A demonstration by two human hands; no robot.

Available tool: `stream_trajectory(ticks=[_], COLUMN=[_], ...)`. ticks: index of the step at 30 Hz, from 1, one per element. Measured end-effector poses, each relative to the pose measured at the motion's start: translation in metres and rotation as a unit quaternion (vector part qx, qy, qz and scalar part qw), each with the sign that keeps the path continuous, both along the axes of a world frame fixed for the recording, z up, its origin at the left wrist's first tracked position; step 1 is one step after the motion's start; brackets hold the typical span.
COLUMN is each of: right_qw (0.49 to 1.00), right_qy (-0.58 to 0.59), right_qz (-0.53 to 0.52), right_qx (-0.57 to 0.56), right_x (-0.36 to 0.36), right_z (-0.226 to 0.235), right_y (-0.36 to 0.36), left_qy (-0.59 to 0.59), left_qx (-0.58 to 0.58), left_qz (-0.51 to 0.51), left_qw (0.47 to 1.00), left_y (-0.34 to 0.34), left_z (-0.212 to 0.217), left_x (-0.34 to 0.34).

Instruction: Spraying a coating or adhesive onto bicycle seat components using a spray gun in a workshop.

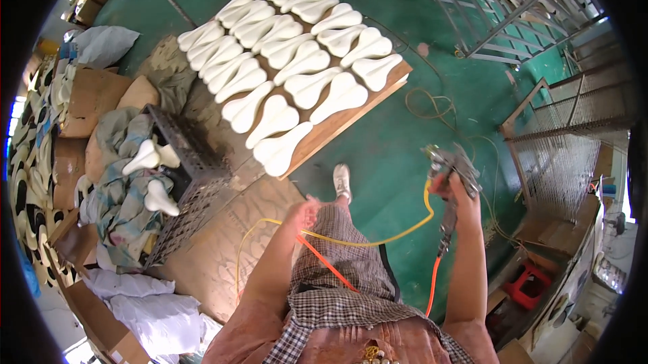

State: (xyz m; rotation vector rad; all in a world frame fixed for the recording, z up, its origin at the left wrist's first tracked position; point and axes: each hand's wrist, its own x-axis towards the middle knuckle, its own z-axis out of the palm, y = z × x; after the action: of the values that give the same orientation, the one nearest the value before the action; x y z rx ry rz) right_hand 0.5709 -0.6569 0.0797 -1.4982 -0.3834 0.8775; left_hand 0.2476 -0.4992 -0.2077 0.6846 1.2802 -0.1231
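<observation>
My right hand [457, 192] is wrapped round the grip of a metal spray gun [453, 161], held out to the right above the green floor. A yellow hose [378, 241] and an orange hose [435, 283] run from the gun. My left hand [305, 215], its fingers curled, holds the orange hose where it crosses my apron; the yellow hose passes right by it. Ahead of me, several rows of white bicycle saddle shapes [307, 87] lie on a wooden board [337, 127]. The nearest ones are a little beyond my left hand.
Left stands a dark plastic crate [196, 154] with cloths and a few white saddles [160, 198]. Cardboard [216, 249] covers the floor there. A metal rack [499, 33] stands far right, a mesh frame [560, 141] nearer, and a red stool [528, 284] below. Thin hose loops [432, 104] lie on the floor.
</observation>
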Motion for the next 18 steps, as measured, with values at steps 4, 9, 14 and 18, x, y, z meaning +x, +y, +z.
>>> stream_trajectory(ticks=[4,9,14,18], right_qw=[0.999,0.990,0.972,0.967], right_qy=[0.028,0.095,0.187,0.211], right_qz=[-0.029,-0.034,0.029,0.070], right_qx=[-0.005,-0.100,-0.136,-0.123], right_x=[0.055,0.113,0.178,0.225], right_z=[-0.019,-0.053,-0.102,-0.120], right_y=[-0.027,-0.010,0.047,0.074], left_qy=[-0.016,-0.010,0.011,-0.040], left_qx=[-0.082,-0.162,-0.167,-0.123], left_qz=[0.327,0.555,0.761,0.767], left_qw=[0.941,0.816,0.627,0.629], left_y=[0.035,0.074,0.120,0.125], left_z=[-0.073,-0.149,-0.195,-0.201], left_x=[0.095,0.183,0.224,0.237])
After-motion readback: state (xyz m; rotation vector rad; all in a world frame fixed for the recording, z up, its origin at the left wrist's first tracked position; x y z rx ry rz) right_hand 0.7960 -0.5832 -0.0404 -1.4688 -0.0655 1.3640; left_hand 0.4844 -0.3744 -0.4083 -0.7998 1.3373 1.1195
